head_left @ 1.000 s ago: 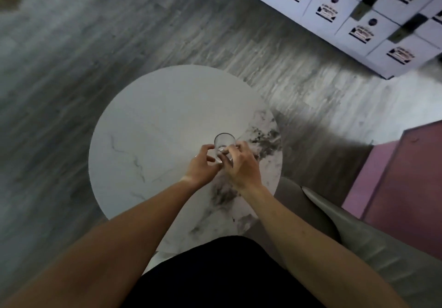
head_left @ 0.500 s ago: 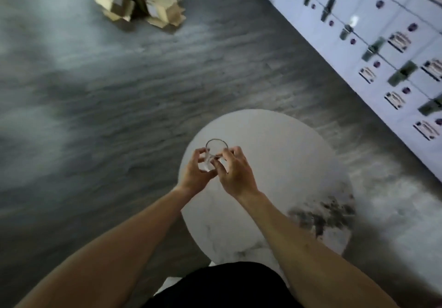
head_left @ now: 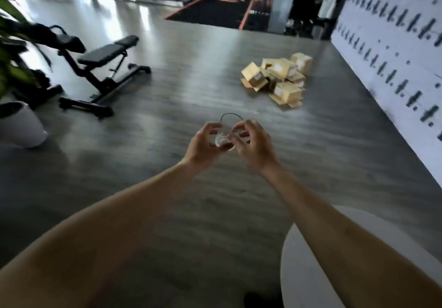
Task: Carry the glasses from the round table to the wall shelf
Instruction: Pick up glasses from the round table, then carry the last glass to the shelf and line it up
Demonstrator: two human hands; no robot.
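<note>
1. Now my left hand and my right hand are both stretched out in front of me, above the grey floor, and they carry one clear glass between them.
2. My left fingers are curled and press on the left side of the glass; the thumb is under it, near the thick bottom.
3. My right fingers are bent in the same way and pinch the right side of the glass, so each hand closes on it from its own side.
4. The glass is in the air, not on any surface. Its dark round rim stands up a little above my fingertips, and its pale bottom shows between my two palms. It is blurred, so I cannot tell if it is exactly upright.
5. The round table, white, is at the lower right corner, under my right forearm, and it is well apart from the glass.
6. On the floor ahead of me, to the right, lies a heap of cardboard boxes.
7. To the left stands a black exercise bench, and at the far left a green plant in a white pot.
8. Along the right side runs a white wall with rows of small dark marks; they are too blurred to tell what they are.
</note>
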